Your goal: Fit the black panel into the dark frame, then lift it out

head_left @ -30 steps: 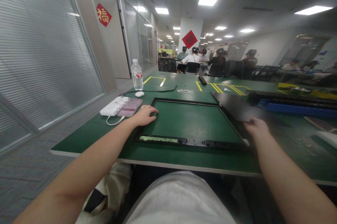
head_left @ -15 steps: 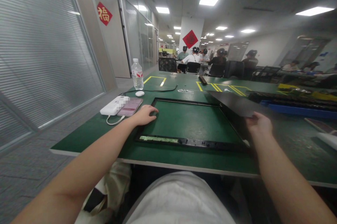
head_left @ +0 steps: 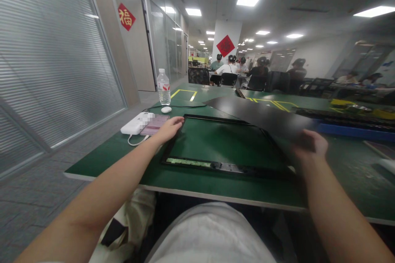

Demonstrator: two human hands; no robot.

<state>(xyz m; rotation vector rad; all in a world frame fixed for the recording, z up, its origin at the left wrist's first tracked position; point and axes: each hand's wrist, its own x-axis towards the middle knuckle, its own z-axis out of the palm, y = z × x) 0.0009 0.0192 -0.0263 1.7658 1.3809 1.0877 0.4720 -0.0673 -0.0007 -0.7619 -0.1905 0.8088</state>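
A black rectangular frame [head_left: 197,163] lies flat on the green table [head_left: 129,160] in front of me. My left hand [head_left: 168,128] rests on the frame's far left corner, fingers stretched out flat, holding nothing. My right hand [head_left: 310,143] grips the near edge of a large dark sheet [head_left: 262,117] and holds it raised and tilted over the frame's right side. The sheet reaches out above the frame's far right corner.
A white power bank [head_left: 134,123] with a phone [head_left: 153,124] on it lies left of the frame, with a water bottle [head_left: 163,87] and a white mouse [head_left: 166,109] behind. Blue and black trays [head_left: 348,127] stand at the right. Several people sit at tables further back.
My right hand has lifted the dark sheet off the table at the right and swung it up and leftward over the frame. My left hand has stretched its fingers along the frame's corner.
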